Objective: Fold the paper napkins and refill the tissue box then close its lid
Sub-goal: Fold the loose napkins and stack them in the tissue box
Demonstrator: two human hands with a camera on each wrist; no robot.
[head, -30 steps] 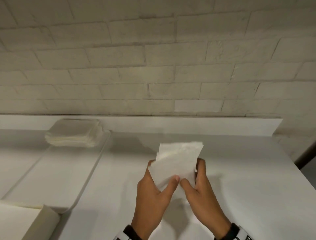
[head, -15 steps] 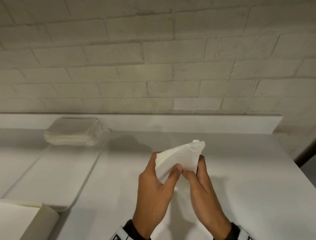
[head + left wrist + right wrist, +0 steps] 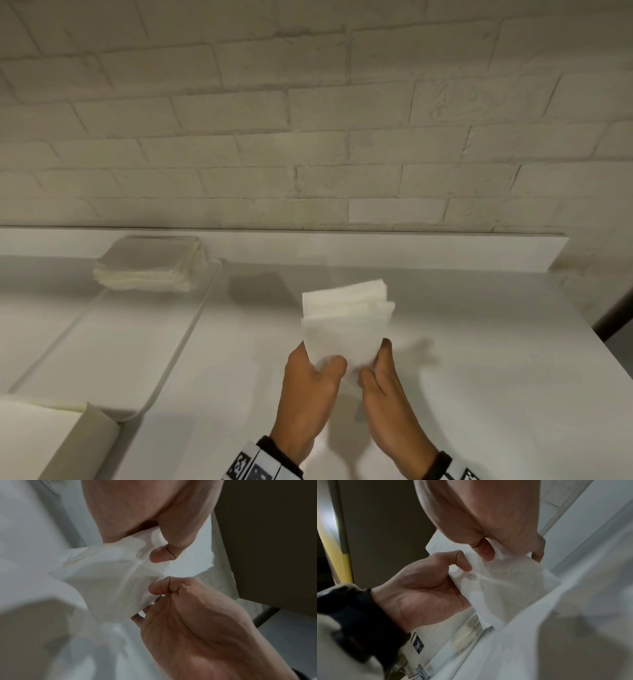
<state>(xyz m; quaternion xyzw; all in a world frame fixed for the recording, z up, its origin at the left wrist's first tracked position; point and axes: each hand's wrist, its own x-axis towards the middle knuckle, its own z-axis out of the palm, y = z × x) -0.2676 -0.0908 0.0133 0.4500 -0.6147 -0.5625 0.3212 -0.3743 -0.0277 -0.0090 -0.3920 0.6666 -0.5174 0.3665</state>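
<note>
You are folding the napkin point(image 3: 346, 329) | left hand point(image 3: 308, 387), right hand point(image 3: 390, 394) both pinching it | be aligning edges before creasing.

Plain indoor workspace, type unclear: whitewashed brick wall point(image 3: 308, 120) across upper frame, white surface point(image 3: 479, 342) below, napkin stack point(image 3: 150, 263) on tray point(image 3: 191, 308) at left.
</note>
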